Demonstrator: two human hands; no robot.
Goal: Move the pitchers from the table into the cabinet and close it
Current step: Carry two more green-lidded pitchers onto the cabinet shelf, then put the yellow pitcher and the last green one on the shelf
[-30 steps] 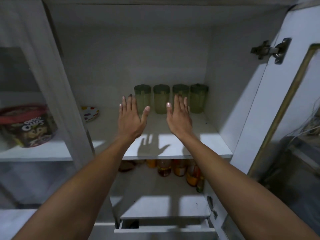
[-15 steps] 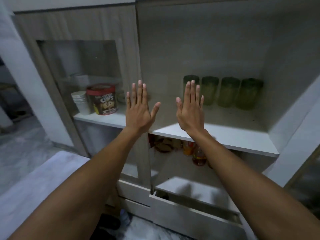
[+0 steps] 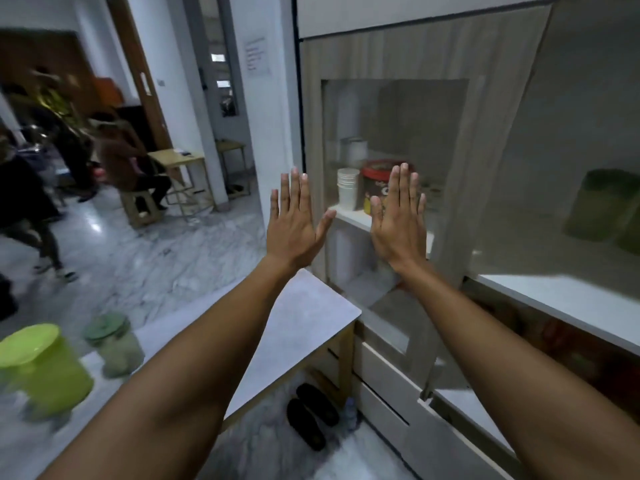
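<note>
both hands raised flat and empty before the cabinet (image 3: 388,64).
left hand (image 3: 294,225) and right hand (image 3: 398,223): fingers spread, holding nothing. two green pitchers (image 3: 114,344) stand on the tabletop (image 3: 304,317) at lower left; blurred green pitchers on the cabinet shelf (image 3: 568,296), far right.

Surface (image 3: 304,313): matt grey laminate, wood edge. Pitcher (image 3: 41,368) glossy lime plastic; jar (image 3: 116,344) translucent, frosted-looking, green lid. Floor (image 3: 166,258) polished marble; cabinet door (image 3: 391,140) glass in wood-grain frame.
</note>
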